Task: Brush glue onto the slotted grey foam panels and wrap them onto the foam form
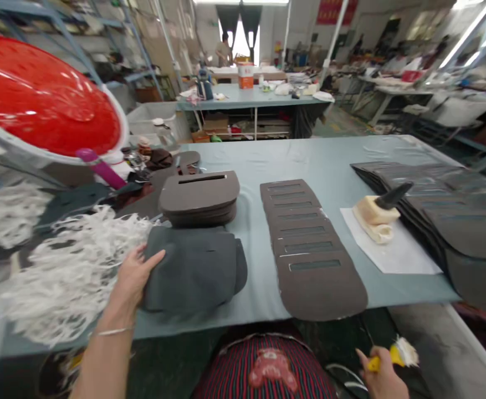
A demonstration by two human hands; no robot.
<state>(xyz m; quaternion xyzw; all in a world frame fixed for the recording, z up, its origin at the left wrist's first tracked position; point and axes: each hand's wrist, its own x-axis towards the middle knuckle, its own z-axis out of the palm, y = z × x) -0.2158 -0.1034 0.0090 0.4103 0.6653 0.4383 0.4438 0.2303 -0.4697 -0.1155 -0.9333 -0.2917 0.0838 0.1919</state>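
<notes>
My left hand [132, 274] is at the left edge of a dark grey flat piece [190, 269], its thumb over the top and its other fingers partly hidden at the edge. Another dark rounded piece sticks out from under it on the right. Low at the right, my right hand [382, 377] is closed around the yellow handle of a brush [404, 353] with whitish bristles, held off the table. Between the hands, several brown-grey slotted pieces [323, 291] lie overlapped in a row. Behind the dark piece stands a stack of slotted pieces [199, 197].
White stringy scraps [80, 266] heap up on the left, below a large red basin [47, 100]. On the right, a cream block with a dark spout-like part [375, 213] rests on a white sheet [413, 260], beside a pile of dark sheets [467, 216]. A person [224, 51] stands far back.
</notes>
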